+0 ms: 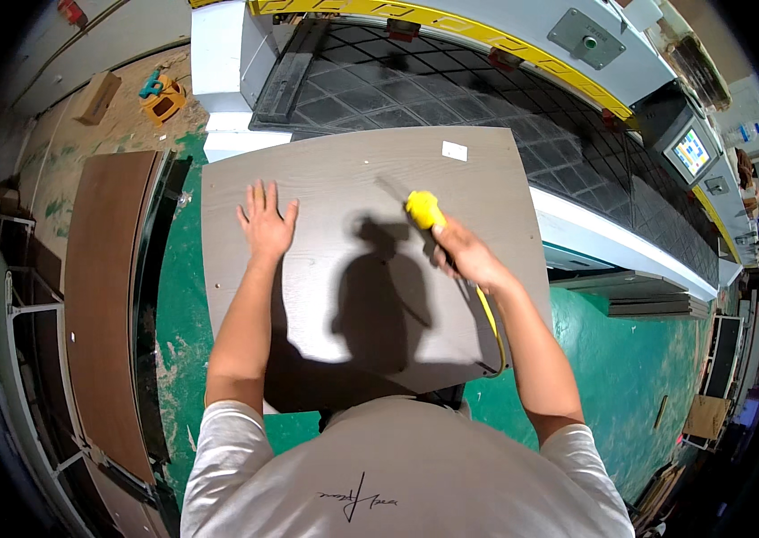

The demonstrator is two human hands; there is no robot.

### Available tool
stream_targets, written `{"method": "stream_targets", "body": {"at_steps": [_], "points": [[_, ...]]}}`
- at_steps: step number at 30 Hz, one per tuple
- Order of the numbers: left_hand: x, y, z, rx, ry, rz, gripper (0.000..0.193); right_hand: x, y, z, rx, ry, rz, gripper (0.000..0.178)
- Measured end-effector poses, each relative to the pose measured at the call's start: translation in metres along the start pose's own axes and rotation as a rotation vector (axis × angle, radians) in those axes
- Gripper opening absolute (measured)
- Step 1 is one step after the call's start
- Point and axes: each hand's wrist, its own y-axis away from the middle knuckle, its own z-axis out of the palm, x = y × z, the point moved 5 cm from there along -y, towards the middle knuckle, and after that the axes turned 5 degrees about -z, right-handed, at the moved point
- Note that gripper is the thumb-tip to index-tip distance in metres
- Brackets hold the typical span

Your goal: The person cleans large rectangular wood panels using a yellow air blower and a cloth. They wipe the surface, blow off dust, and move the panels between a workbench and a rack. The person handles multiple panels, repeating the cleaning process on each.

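Note:
A grey-brown wood-grain panel (335, 175) lies in front of my body, with a small white label (455, 151) near its far edge. My left hand (269, 229) rests flat on the panel's left part, fingers spread. My right hand (471, 255) is closed around a yellow air blow gun (424, 209), held over the panel's right half. The gun's thin nozzle points to the far left and looks blurred. From its handle a yellow hose (492, 323) runs down past the panel's near right edge. My shadow falls across the panel's middle.
Beyond the panel is a machine with a dark quilted bed (424, 94), a yellow rail (487, 34) and a control screen (690, 152). Brown boards (106, 296) stand at the left. Stacked boards (657, 307) lie at the right. An orange-yellow object (163, 106) sits on the dusty floor.

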Motion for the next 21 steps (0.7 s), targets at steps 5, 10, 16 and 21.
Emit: {"method": "stream_targets", "body": {"at_steps": [5,10,16,21], "points": [[-0.026,-0.061,0.009,0.005,-0.077,-0.225,0.078,0.010,0.029,0.009,-0.011,-0.187,0.054,0.047],[0.029,-0.084,0.022,0.001,-0.047,-0.462,0.084,0.027,0.055,-0.027,0.243,-0.296,0.037,0.048],[0.188,-0.072,0.059,-0.059,-0.020,-0.123,0.086,0.057,0.079,-0.075,0.331,-0.382,-0.019,0.049],[0.339,-0.057,0.094,-0.123,0.044,0.140,0.088,0.089,0.112,-0.108,0.425,-0.477,-0.027,0.050]]}}
